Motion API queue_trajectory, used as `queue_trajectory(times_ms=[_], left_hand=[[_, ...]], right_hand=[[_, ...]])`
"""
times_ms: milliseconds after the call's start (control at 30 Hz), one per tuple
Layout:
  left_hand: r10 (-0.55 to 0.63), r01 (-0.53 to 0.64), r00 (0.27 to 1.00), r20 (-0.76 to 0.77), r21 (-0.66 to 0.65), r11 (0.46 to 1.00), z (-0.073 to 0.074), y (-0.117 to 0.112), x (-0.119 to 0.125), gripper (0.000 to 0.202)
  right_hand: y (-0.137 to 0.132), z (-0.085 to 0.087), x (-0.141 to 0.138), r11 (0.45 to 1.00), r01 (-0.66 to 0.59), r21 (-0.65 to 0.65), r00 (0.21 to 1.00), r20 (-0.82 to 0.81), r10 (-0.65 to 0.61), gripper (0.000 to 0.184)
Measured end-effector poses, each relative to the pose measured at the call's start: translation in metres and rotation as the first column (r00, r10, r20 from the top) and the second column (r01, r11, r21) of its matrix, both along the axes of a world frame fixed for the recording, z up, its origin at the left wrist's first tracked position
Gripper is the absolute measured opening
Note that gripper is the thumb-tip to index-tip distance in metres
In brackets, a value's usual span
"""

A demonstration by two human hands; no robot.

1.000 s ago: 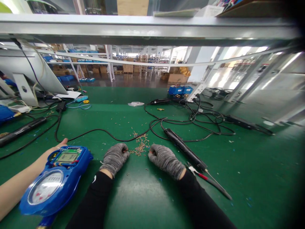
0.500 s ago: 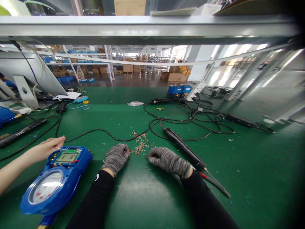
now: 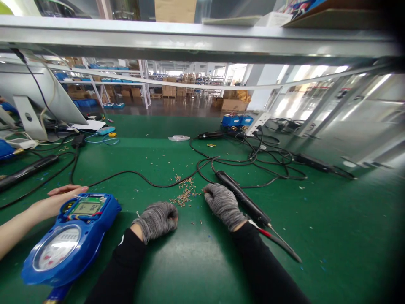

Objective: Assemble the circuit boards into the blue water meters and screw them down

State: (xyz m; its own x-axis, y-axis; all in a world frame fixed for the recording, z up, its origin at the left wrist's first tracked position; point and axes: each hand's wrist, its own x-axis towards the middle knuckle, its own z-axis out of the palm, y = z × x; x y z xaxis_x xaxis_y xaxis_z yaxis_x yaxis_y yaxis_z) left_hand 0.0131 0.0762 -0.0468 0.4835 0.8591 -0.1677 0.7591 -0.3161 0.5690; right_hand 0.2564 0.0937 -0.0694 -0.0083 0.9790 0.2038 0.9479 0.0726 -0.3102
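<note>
Small copper-coloured screws (image 3: pixel 186 191) lie in a loose pile on the green bench top. My left hand (image 3: pixel 158 220), in a grey knitted glove, is on the near side of the pile with its fingers curled; whatever they hold is hidden. To the right of the pile, my right hand (image 3: pixel 222 204) wears a matching glove. Its fingertips are pressed together close to the bench, and I cannot see what is between them. Beside that hand lies a black electric screwdriver (image 3: pixel 243 199) with a long thin bit. Two single screws (image 3: pixel 196 222) lie between my hands.
At left, another person's bare hand (image 3: pixel 68 196) is by a blue meter (image 3: pixel 71 240) with an exposed display. Black cables (image 3: pixel 228 160) tangle toward a white power strip (image 3: pixel 257 123) and blue units (image 3: pixel 237 120). A monitor (image 3: pixel 38 93) stands far left; a shelf beam (image 3: pixel 190 40) crosses above.
My left hand has drawn back from the pile toward me. My right hand has moved slightly away from me along the pile's right side. Another loose screw shows between them.
</note>
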Motion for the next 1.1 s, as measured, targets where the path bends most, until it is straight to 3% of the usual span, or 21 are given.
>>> queue_trajectory(times_ms=[333, 500, 600, 733, 833, 933, 1100], left_hand=[[0.211, -0.215, 0.977, 0.039, 0.145, 0.966, -0.006, 0.018, -0.004, 0.02], [0.293, -0.295, 0.955, 0.04, 0.189, 0.937, -0.006, 0.019, -0.005, 0.019], [0.319, -0.324, 0.946, 0.055, 0.205, 0.924, -0.006, 0.021, -0.006, 0.02], [0.307, -0.314, 0.949, 0.066, 0.222, 0.923, -0.004, 0.021, -0.005, 0.018], [0.31, -0.315, 0.949, 0.059, 0.236, 0.919, -0.004, 0.02, -0.003, 0.018], [0.341, -0.343, 0.938, 0.052, 0.263, 0.902, -0.003, 0.019, -0.002, 0.021], [0.372, -0.365, 0.928, 0.028, 0.284, 0.887, -0.003, 0.019, -0.001, 0.021]], right_hand=[[0.012, -0.005, -0.014, 0.997, -0.041, -0.067, 0.985, 0.164, 0.052, 0.018], [0.008, 0.0, -0.02, 0.996, -0.069, -0.061, 0.984, 0.163, 0.078, 0.022], [-0.004, 0.01, -0.024, 0.979, -0.199, -0.036, 0.975, 0.093, 0.201, 0.022], [-0.023, 0.016, -0.032, 0.884, -0.464, -0.052, 0.885, 0.012, 0.465, 0.015], [-0.027, 0.012, -0.036, 0.836, -0.541, -0.09, 0.84, -0.005, 0.543, 0.006], [-0.02, 0.009, -0.027, 0.864, -0.499, -0.069, 0.866, -0.024, 0.499, 0.011], [-0.003, 0.007, 0.004, 0.976, -0.219, -0.006, 0.976, -0.018, 0.219, 0.022]])
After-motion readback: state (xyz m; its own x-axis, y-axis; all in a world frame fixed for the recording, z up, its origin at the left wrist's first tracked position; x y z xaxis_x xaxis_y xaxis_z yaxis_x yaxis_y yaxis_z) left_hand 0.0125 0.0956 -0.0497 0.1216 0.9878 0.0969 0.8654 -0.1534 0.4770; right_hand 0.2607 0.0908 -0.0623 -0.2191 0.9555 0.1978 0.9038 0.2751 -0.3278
